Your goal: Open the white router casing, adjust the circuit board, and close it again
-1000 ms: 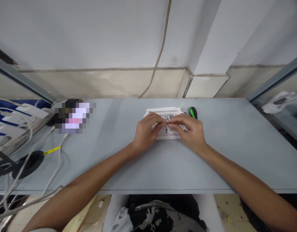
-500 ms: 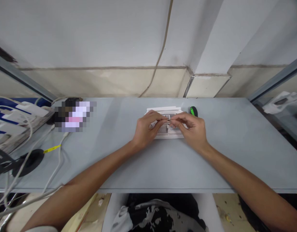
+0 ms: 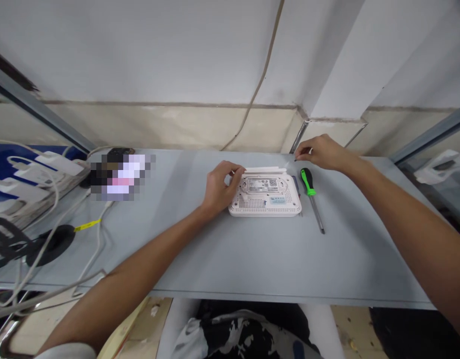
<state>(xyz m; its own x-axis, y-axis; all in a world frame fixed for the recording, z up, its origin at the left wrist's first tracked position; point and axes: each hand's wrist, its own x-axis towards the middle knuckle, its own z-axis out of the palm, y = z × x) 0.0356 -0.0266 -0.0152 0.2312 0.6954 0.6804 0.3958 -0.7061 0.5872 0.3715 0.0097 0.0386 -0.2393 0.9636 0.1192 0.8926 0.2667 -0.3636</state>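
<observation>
Lifted my right grip [image 3: 323,153] off to 1 o'clock, fingertips together, anything held too small to tell | left grip [image 3: 218,187] clamped on white router [image 3: 265,197] edge, 12 o'clock on bench [image 3: 364,259] | green-handled screwdriver [image 3: 307,181] just beside router, 3 o'clock

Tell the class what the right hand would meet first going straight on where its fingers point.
Probably the folded antenna of the white router, just ahead of the right hand; depth is unclear, so it might pass above.
</observation>
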